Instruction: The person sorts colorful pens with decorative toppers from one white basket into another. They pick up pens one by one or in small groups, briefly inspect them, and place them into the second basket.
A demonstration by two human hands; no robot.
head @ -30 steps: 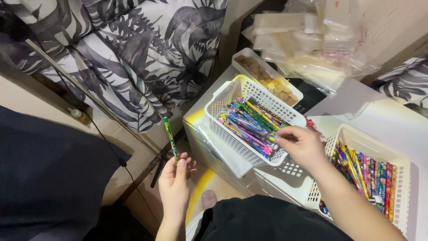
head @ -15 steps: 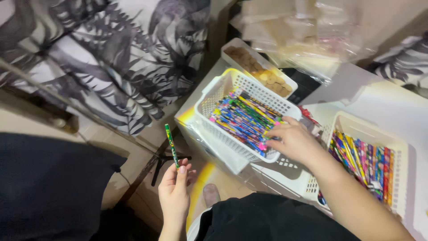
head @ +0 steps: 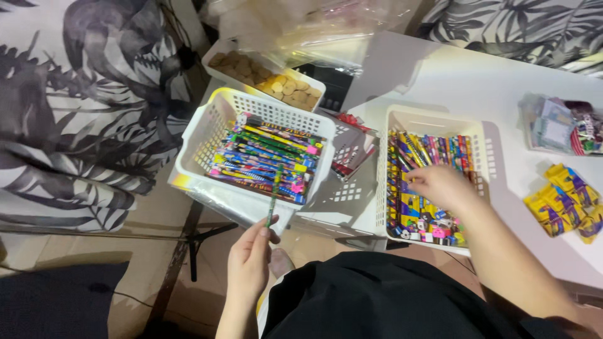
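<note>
Left hand (head: pixel 250 262) pinching green pencil (head: pixel 273 196) upright at its lower end, tip over left basket (head: pixel 207 135) of pencils, right hand (head: pixel 440 187) fingers curled among pencils in right basket (head: pixel 487 150), grasp indeterminate

A white counter (head: pixel 452 81) fills the upper right under bright, even light. Grey-and-white fabric printed with large leaves (head: pixel 81 119) hangs along the left and shows again at the top right corner. Below it lies a tan floor (head: pixel 63 251).
</note>
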